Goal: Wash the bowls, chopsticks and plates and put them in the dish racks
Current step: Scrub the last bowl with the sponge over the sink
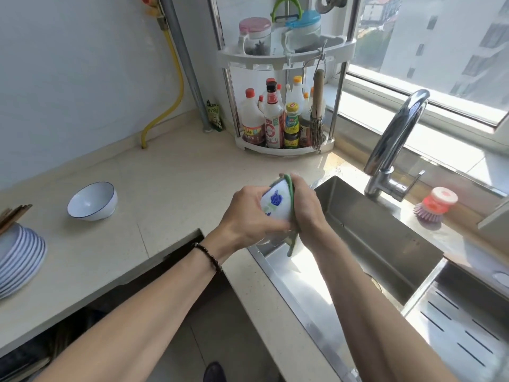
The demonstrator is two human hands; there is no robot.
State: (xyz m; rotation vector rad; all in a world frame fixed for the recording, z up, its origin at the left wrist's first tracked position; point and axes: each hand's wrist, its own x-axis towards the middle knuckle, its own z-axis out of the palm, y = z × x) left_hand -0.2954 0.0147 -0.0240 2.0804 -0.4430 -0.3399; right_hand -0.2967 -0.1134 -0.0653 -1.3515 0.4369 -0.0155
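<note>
- Head view: left hand grips flowered bowl over sink near-left edge.
- Right hand fingers clamp green cloth against it.
- Blue-rimmed bowl, plate stack on left counter.

Bare forearms; dark beaded bracelet on left wrist

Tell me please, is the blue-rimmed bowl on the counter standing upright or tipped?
Tipped. The blue-rimmed bowl leans on the counter, its opening turned partly toward the camera, so its rim is not level.
</note>
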